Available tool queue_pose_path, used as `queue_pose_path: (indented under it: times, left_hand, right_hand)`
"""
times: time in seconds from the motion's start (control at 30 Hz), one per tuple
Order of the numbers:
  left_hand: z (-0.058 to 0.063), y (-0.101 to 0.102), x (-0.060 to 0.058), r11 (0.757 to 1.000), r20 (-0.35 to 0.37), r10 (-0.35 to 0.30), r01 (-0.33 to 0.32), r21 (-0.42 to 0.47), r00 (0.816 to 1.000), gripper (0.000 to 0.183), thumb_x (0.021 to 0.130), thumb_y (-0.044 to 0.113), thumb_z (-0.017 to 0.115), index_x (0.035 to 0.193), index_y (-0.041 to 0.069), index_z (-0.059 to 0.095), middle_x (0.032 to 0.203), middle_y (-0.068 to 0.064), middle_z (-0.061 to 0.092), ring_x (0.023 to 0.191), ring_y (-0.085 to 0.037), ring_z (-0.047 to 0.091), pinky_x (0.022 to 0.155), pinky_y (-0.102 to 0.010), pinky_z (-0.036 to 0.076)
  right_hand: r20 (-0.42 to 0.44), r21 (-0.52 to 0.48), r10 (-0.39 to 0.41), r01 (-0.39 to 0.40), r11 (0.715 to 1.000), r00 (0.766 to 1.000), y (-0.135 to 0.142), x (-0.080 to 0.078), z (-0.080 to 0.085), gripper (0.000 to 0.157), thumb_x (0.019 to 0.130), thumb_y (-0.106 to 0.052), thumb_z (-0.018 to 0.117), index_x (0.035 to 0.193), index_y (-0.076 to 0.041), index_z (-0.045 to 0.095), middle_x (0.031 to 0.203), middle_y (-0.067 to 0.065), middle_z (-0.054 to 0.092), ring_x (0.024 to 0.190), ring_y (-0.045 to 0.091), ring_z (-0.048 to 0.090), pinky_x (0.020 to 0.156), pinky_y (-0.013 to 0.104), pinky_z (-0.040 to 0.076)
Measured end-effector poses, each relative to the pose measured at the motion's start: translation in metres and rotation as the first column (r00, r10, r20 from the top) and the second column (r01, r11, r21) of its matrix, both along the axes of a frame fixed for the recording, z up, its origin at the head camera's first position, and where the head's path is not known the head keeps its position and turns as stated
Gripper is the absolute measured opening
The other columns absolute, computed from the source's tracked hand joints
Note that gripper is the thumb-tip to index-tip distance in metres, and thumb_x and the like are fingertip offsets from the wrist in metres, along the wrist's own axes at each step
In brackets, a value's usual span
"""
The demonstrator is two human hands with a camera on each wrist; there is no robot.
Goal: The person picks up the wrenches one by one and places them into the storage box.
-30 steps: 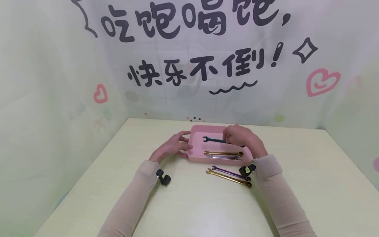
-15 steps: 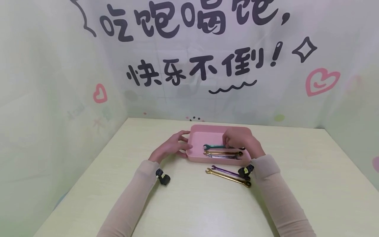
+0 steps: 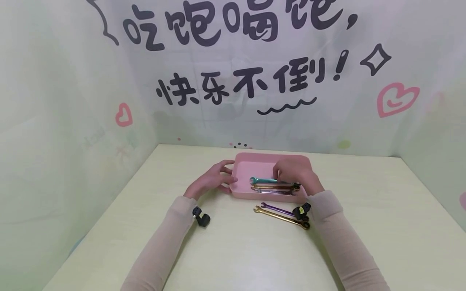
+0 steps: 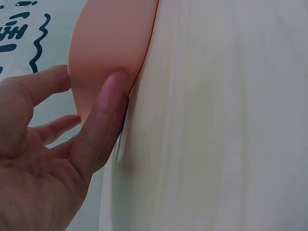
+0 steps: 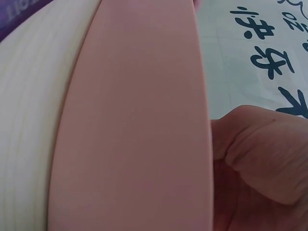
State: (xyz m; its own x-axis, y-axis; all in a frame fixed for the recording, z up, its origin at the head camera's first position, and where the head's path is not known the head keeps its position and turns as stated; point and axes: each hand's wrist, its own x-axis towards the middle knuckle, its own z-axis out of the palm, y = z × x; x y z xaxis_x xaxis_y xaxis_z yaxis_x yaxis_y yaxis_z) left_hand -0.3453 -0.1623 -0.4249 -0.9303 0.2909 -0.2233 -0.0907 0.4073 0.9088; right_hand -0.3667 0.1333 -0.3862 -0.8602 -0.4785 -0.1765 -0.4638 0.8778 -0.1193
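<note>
My left hand (image 3: pixel 215 178) rests its spread, nearly straight fingers against the left end of a pink tray (image 3: pixel 244 166). In the left wrist view a fingertip (image 4: pixel 115 79) presses on the tray's outer wall. Inside the tray, my right hand (image 3: pixel 293 170) pinches a teal combination wrench (image 3: pixel 263 180) with curled fingers, low beside two other wrenches. These are a gold wrench (image 3: pixel 271 187) and a silver wrench (image 3: pixel 274 192), lying side by side near the front wall. The right wrist view shows the tray wall (image 5: pixel 130 120) hiding the fingertips and the teal wrench.
On the pale table (image 3: pixel 233 250), just in front of the tray, lie a purple wrench (image 3: pixel 278 209) and a longer gold wrench (image 3: pixel 280 217). A white printed wall sheet (image 3: pixel 204 129) hangs behind the table.
My right hand has lowered the teal wrench and brought it toward the tray's front, alongside the gold one. The left hand has stayed at the tray's left end.
</note>
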Motion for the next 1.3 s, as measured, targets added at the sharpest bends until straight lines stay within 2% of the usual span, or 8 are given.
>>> queue_pose_path:
  times: [0.4, 0.57, 0.7, 0.83, 0.97, 1.07, 1.3]
  left_hand:
    - [-0.0004, 0.0003, -0.0016, 1.000, 0.003, 0.010, -0.010, 0.024, 1.000, 0.081, 0.094, 0.012, 0.075, 0.162, 0.022, 0.032, 0.148, -0.020, 0.050, 0.109, -0.033, 0.071, 0.078, -0.039, 0.068]
    - [-0.0004, 0.0006, -0.0017, 1.000, -0.003, -0.004, 0.004, 0.016, 1.000, 0.081, 0.095, 0.013, 0.074, 0.162, 0.022, 0.030, 0.149, -0.021, 0.049, 0.109, -0.032, 0.071, 0.079, -0.038, 0.068]
    - [0.0001, 0.0003, -0.0017, 1.000, 0.000, -0.006, 0.006, 0.012, 1.000, 0.080, 0.095, 0.013, 0.074, 0.162, 0.022, 0.031, 0.149, -0.021, 0.049, 0.110, -0.033, 0.071, 0.079, -0.038, 0.068]
    - [-0.0002, -0.0006, -0.0021, 1.000, -0.001, -0.006, 0.006, 0.015, 1.000, 0.081, 0.095, 0.013, 0.074, 0.162, 0.022, 0.031, 0.149, -0.021, 0.049, 0.110, -0.033, 0.071, 0.079, -0.038, 0.068]
    - [-0.0003, -0.0005, -0.0021, 1.000, -0.005, -0.005, 0.005, 0.015, 1.000, 0.081, 0.095, 0.013, 0.074, 0.162, 0.021, 0.030, 0.149, -0.021, 0.048, 0.110, -0.033, 0.071, 0.079, -0.038, 0.068]
    - [-0.0001, -0.0003, -0.0018, 1.000, -0.008, -0.004, 0.004, 0.014, 1.000, 0.081, 0.095, 0.013, 0.074, 0.162, 0.021, 0.030, 0.149, -0.021, 0.048, 0.110, -0.033, 0.071, 0.079, -0.038, 0.068]
    - [-0.0002, -0.0002, -0.0007, 1.000, -0.007, -0.006, 0.006, 0.012, 1.000, 0.081, 0.095, 0.013, 0.074, 0.162, 0.021, 0.030, 0.149, -0.022, 0.049, 0.110, -0.033, 0.071, 0.079, -0.038, 0.068]
  right_hand:
    - [0.118, -0.109, 0.010, 0.003, 0.994, 0.993, -0.0003, -0.0043, -0.0025, 0.019, 0.094, -0.008, 0.069, 0.087, -0.023, 0.079, 0.091, 0.000, 0.069, 0.081, 0.020, 0.057, 0.072, 0.029, 0.045]
    - [0.205, -0.165, 0.026, 0.008, 0.986, 0.978, -0.0008, -0.0047, -0.0029, 0.014, 0.092, -0.008, 0.071, 0.093, -0.021, 0.078, 0.096, 0.003, 0.070, 0.083, 0.021, 0.059, 0.071, 0.027, 0.049]
    - [0.249, -0.194, 0.037, 0.012, 0.981, 0.968, -0.0015, -0.0049, -0.0036, 0.017, 0.092, -0.004, 0.068, 0.097, -0.017, 0.077, 0.100, 0.005, 0.070, 0.084, 0.021, 0.060, 0.068, 0.025, 0.050]
    - [0.248, -0.204, 0.038, 0.013, 0.979, 0.968, -0.0020, -0.0046, -0.0035, 0.019, 0.091, -0.001, 0.066, 0.098, -0.015, 0.077, 0.100, 0.005, 0.069, 0.083, 0.021, 0.060, 0.065, 0.024, 0.049]
    - [0.240, -0.179, 0.036, 0.008, 0.984, 0.970, -0.0019, -0.0031, -0.0016, 0.012, 0.091, -0.008, 0.073, 0.098, -0.017, 0.077, 0.098, 0.004, 0.070, 0.083, 0.020, 0.059, 0.068, 0.025, 0.049]
    - [0.235, -0.149, 0.028, 0.008, 0.989, 0.972, -0.0019, -0.0021, -0.0004, 0.013, 0.089, -0.011, 0.077, 0.100, -0.018, 0.076, 0.099, 0.002, 0.070, 0.086, 0.020, 0.060, 0.072, 0.026, 0.051]
    - [0.223, -0.132, 0.037, -0.007, 0.991, 0.974, -0.0028, -0.0030, -0.0012, 0.018, 0.091, -0.004, 0.071, 0.101, -0.018, 0.074, 0.104, 0.003, 0.071, 0.091, 0.022, 0.060, 0.076, 0.028, 0.054]
